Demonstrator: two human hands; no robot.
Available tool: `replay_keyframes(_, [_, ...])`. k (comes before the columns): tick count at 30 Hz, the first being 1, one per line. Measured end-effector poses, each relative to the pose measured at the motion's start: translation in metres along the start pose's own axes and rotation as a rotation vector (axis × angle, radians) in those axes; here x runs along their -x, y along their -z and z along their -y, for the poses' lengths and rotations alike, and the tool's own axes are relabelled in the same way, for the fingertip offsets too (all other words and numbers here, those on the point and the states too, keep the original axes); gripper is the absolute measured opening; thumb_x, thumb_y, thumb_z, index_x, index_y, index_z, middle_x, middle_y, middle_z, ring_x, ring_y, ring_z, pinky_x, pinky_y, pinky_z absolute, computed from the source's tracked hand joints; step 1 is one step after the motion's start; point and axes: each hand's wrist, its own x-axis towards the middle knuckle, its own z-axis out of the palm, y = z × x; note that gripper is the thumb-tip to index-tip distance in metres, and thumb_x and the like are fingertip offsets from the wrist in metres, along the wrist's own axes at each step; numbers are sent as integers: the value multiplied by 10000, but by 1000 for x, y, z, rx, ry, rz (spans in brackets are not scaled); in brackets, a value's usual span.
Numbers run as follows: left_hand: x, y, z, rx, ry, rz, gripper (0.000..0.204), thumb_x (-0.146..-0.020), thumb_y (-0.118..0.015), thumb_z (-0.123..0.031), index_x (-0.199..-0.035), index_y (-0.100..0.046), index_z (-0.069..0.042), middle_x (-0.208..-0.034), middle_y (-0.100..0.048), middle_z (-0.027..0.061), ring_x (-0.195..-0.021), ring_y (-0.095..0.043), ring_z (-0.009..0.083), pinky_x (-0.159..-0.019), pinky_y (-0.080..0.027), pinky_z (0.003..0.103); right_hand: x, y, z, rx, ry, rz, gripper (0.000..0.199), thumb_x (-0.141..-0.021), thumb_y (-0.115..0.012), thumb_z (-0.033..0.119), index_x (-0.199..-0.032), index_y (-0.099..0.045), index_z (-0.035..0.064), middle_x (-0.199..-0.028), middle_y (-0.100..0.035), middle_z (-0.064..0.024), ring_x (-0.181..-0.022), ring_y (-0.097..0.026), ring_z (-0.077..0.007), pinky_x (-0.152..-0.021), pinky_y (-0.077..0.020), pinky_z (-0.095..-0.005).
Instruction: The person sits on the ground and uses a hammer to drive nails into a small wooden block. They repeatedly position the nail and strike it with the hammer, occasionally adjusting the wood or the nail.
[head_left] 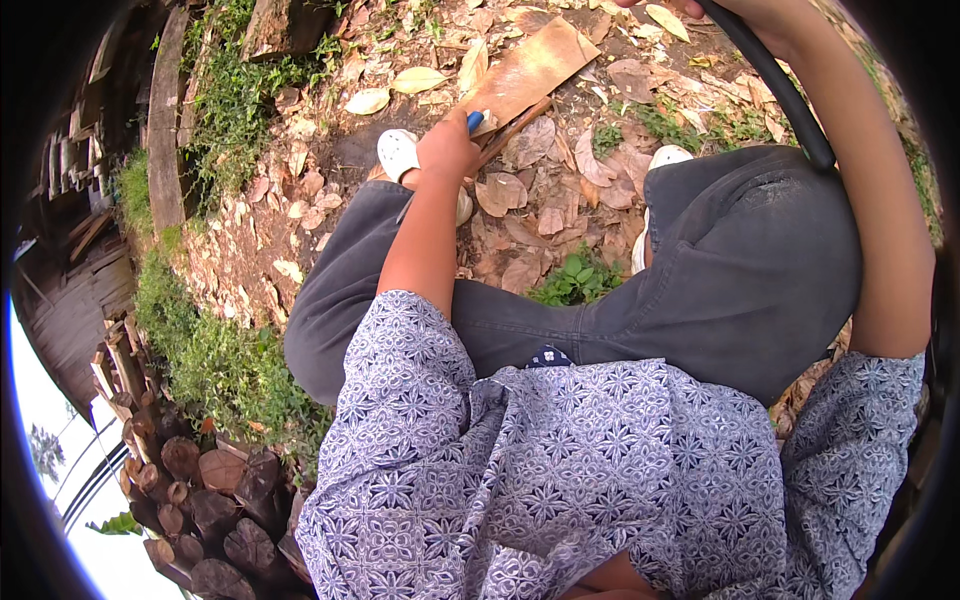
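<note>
Head view: left hand (447, 148) closed, fingers clamped on blue-handled tool (476, 121), tip on flat brown wooden board (528, 68) lying on leaf-strewn ground (560, 200) ahead of white shoe (398, 153). Thin brown stick (515, 130) just beside board. Right hand (770, 22) at top edge, mostly cut off, against black curved hose (775, 85); finger state cannot tell. Dark grey trousers (740, 260) cover knees, hide ground. Stacked cut logs (200, 500) lower left.
</note>
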Motion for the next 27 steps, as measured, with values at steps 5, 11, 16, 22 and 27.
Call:
replay_keyframes(5, [-36,20,-11,42,25,-23,397,-846,-672,-181,-1234,-603,-132,-1096,-723,172,-1002,-715,347,-829,-583,466,25,11,14,45,-14,-55,304,-1006,-539,313,-1015,-622,20,-953,-689,-69,-886,-703,-143,-626,-468,-261])
replay_keyframes(11, [-45,22,-9,37,10,32,407,-868,-669,-192,-1267,-597,-151,-1125,-717,176,-1046,-701,348,-869,-573,469,2,18,-12,15,-61,-30,316,-1006,-538,308,-1025,-616,2,-970,-686,-84,-905,-709,-147,-609,-477,-256])
replay_keyframes(16, [-52,1,6,99,34,49,408,-857,-705,-265,-1234,-605,-143,-1134,-715,175,-1048,-699,353,-873,-562,484,3,16,-9,23,-37,-32,333,-1007,-537,305,-1008,-624,-16,-974,-685,-97,-881,-702,-142,-598,-476,-245])
replay_keyframes(22, [-41,-11,-1,179,15,-13,427,-834,-706,-277,-1231,-629,-139,-1104,-714,202,-1032,-697,369,-882,-553,483,25,13,14,45,-57,-56,359,-1008,-533,297,-1009,-632,-48,-974,-686,-126,-854,-693,-132,-535,-463,-229])
replay_keyframes(27, [-30,-12,-11,225,-116,-52,465,-795,-711,-241,-1243,-653,-130,-1065,-713,230,-1018,-693,381,-898,-545,470,29,17,16,66,-44,-27,372,-1012,-523,266,-1029,-624,-92,-976,-683,-157,-860,-693,-136,-492,-450,-209])
